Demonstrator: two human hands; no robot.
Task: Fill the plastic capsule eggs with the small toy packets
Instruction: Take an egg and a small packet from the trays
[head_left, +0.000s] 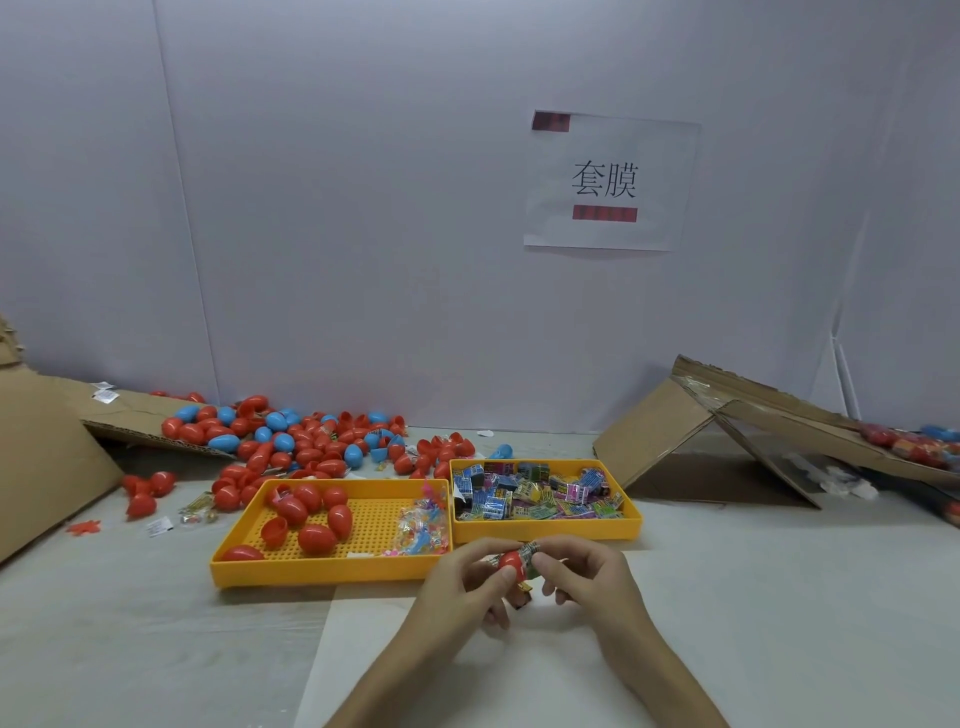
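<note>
Both hands meet just in front of the two yellow trays. My left hand (470, 582) grips a red capsule egg (511, 563). My right hand (587, 577) pinches a small toy packet (531, 555) at the egg's open side. The left yellow tray (332, 566) holds several red eggs (311, 519) and clear packets with small coloured toys (422, 530). The right yellow tray (545, 530) is full of printed toy packets (535, 496).
A heap of red and blue eggs (291, 441) lies behind the trays at the left, spilling from a cardboard flap (130, 415). A tilted cardboard box (737, 431) stands at the right. A paper sign (608, 182) hangs on the white wall.
</note>
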